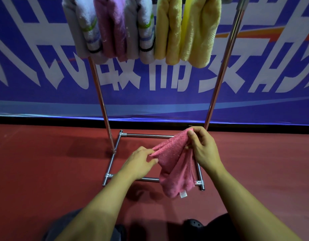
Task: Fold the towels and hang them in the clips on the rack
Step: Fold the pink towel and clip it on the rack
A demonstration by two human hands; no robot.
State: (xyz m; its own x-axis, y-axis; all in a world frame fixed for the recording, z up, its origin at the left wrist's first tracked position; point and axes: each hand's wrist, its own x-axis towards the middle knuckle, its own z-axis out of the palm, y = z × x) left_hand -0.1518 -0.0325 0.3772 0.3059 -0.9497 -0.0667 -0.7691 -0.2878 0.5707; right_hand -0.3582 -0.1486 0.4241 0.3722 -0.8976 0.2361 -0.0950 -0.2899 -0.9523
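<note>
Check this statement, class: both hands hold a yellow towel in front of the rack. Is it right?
Not quite. The head view shows the towel held by the left hand and right hand is pink; yellow ones already hang on the rack.

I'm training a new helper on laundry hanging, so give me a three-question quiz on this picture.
1. True or false: both hands hold the pink towel.
2. Which colour hangs furthest right on the rack? A) grey B) yellow C) purple
3. Fill in: the small white tag sits at the towel's ____ edge.

Key:
1. True: the left hand pinches one end and the right hand the other.
2. B: yellow towels.
3. Bottom.
</note>
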